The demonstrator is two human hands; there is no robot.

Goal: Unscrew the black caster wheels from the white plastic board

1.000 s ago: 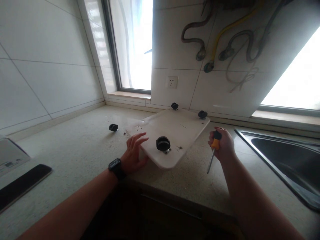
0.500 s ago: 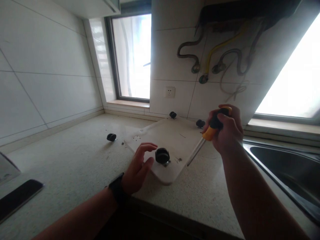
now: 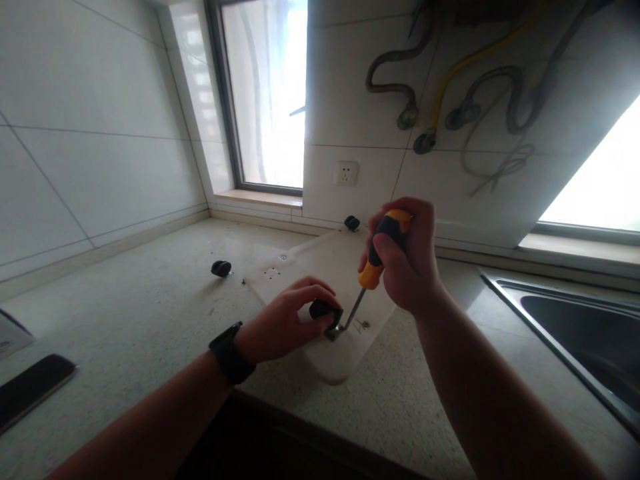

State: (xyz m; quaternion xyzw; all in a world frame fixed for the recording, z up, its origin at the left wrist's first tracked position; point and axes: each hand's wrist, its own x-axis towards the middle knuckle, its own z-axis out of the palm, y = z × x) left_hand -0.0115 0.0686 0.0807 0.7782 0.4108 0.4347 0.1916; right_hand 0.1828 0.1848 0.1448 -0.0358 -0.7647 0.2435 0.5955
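My right hand [image 3: 407, 257] is wrapped round the yellow and black handle of a screwdriver [image 3: 387, 243]. Its shaft slants down to the metal plate of a black caster wheel [image 3: 323, 310], with the tip at or very near that plate. On the caster itself, my left hand [image 3: 293, 313] closes its thumb and fingers. The caster stands on the near corner of a white board [image 3: 325, 260], which lies flat on the counter. A bare corner of the board, with small holes, shows at the left. Another caster [image 3: 351, 223] stands at the board's far corner.
A loose caster [image 3: 221, 268] lies on the speckled counter [image 3: 165, 307] left of the board. Beside it is a tiny dark piece, perhaps a screw [image 3: 243, 281]. A dark phone-like slab [image 3: 37, 387] lies at the left. The steel sink [image 3: 575, 333] is at the right.
My right hand has brought the screwdriver left and down to the near caster's plate. My left hand has moved right and closed on that caster. The view has shifted slightly.
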